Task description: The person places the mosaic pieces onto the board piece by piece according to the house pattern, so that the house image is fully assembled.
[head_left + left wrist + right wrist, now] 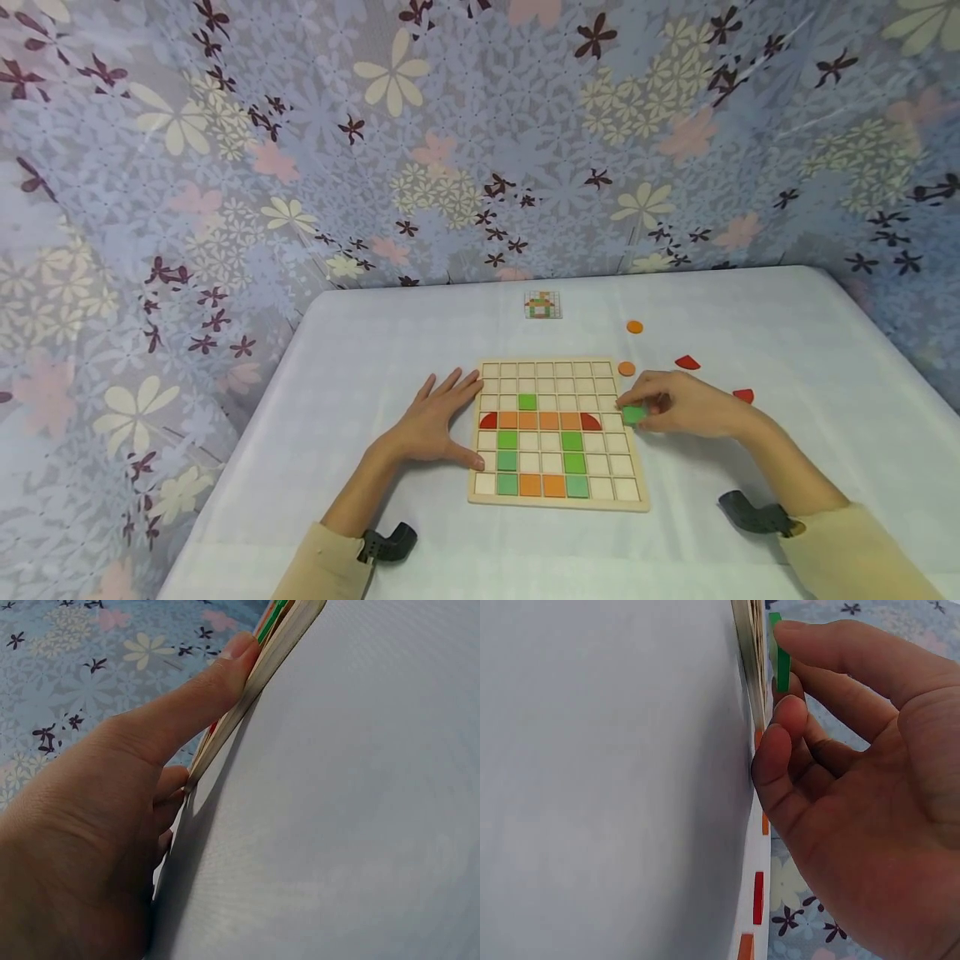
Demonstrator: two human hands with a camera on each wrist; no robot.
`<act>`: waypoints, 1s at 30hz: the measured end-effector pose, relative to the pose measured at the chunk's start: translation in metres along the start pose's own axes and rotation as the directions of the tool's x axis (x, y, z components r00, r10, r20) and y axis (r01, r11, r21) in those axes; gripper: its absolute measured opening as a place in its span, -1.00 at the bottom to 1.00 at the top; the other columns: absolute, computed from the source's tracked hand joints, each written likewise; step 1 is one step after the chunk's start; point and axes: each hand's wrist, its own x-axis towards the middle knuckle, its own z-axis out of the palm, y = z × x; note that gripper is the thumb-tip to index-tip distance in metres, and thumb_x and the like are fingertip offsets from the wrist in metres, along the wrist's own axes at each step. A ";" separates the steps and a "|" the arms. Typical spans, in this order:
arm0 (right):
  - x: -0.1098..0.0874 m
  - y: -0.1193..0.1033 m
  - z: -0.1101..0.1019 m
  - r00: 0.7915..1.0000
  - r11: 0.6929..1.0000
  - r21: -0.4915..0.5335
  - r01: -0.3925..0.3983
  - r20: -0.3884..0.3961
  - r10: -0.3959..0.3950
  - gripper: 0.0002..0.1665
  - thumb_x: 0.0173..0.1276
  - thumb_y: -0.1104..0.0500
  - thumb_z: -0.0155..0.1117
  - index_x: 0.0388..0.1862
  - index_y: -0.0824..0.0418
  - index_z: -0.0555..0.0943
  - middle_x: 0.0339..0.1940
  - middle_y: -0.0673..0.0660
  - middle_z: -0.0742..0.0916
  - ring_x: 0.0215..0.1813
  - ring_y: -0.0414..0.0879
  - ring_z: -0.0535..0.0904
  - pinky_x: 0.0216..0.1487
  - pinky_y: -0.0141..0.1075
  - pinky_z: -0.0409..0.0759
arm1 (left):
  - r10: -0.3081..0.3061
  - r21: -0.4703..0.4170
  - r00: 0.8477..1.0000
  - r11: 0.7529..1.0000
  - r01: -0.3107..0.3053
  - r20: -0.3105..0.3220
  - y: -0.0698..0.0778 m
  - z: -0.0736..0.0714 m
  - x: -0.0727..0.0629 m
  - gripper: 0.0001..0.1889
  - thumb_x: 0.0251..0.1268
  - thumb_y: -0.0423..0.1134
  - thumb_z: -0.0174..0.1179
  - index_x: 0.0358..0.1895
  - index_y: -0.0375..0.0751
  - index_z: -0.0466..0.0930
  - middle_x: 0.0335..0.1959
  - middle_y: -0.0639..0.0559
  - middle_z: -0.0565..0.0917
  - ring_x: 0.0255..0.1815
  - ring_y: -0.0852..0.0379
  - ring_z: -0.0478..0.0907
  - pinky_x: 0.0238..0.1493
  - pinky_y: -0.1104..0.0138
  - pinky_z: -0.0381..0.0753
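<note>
A wooden grid board (pixel 555 504) lies on the table, with green and orange squares and two red quarter-round pieces in some of its cells. My left hand (pixel 431 423) rests at the board's left edge, fingers spread; in the left wrist view its thumb (pixel 238 649) lies on the rim. Just off the right edge, my right hand (pixel 686 404) pinches a green square tile (pixel 633 414) between thumb and fingers. The right wrist view shows the tile (pixel 783 667) edge-on, held up beside the board's side (pixel 751 660).
Beyond the board's right side lie two orange discs (pixel 635 327) and two red quarter-round pieces (pixel 687 362). A small pattern card (pixel 542 305) sits behind the board. White cloth (pixel 375 350) covers the table, with a flowered curtain (pixel 480 150) behind.
</note>
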 end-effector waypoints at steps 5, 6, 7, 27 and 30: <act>0.009 -0.005 0.003 1.000 1.000 0.009 -0.012 0.004 0.012 -0.61 0.17 0.12 0.46 0.02 0.01 0.70 -0.31 0.08 0.58 -0.28 -0.05 0.46 -0.35 -0.35 0.48 | 0.004 -0.001 1.000 1.000 -0.004 -0.004 -0.001 0.000 0.000 0.34 -0.41 0.62 0.24 0.55 0.01 -0.01 0.55 0.15 -0.05 0.54 0.06 -0.26 0.45 -0.01 -0.36; 0.010 -0.006 0.004 1.000 1.000 0.010 -0.016 0.005 0.016 -0.61 0.17 0.12 0.46 0.02 0.02 0.70 -0.30 0.08 0.58 -0.27 -0.05 0.46 -0.34 -0.35 0.49 | 0.005 -0.001 1.000 1.000 -0.005 -0.003 -0.001 0.000 0.000 0.34 -0.41 0.62 0.25 0.54 0.01 -0.01 0.55 0.15 -0.05 0.54 0.06 -0.25 0.44 -0.01 -0.36; 0.012 -0.007 0.004 1.000 1.000 0.015 -0.020 0.005 0.020 -0.60 0.17 0.13 0.46 0.03 0.02 0.70 -0.28 0.08 0.59 -0.27 -0.05 0.46 -0.34 -0.34 0.50 | 0.008 -0.002 1.000 1.000 -0.008 -0.002 -0.001 0.000 0.000 0.34 -0.41 0.61 0.25 0.54 0.00 -0.01 0.55 0.15 -0.05 0.54 0.06 -0.25 0.45 -0.01 -0.36; 0.041 -0.020 0.009 0.996 0.994 -0.056 0.090 0.026 -0.088 -0.61 0.23 0.12 0.42 0.07 0.03 0.68 -0.17 -0.07 0.63 -0.24 -0.11 0.49 -0.23 -0.31 0.53 | -0.002 0.018 1.000 1.000 0.002 0.013 -0.001 -0.001 0.001 0.32 -0.39 0.60 0.25 0.55 0.03 -0.02 0.55 0.19 -0.07 0.54 0.07 -0.26 0.45 0.00 -0.35; 0.044 -0.025 0.009 0.996 0.994 -0.070 0.088 0.022 -0.087 -0.61 0.23 0.09 0.42 0.07 0.04 0.68 -0.17 -0.08 0.63 -0.25 -0.11 0.49 -0.24 -0.29 0.53 | -0.004 0.021 1.000 1.000 0.004 0.015 -0.001 -0.001 0.002 0.32 -0.39 0.60 0.25 0.55 0.03 -0.02 0.55 0.19 -0.07 0.54 0.08 -0.27 0.45 0.00 -0.35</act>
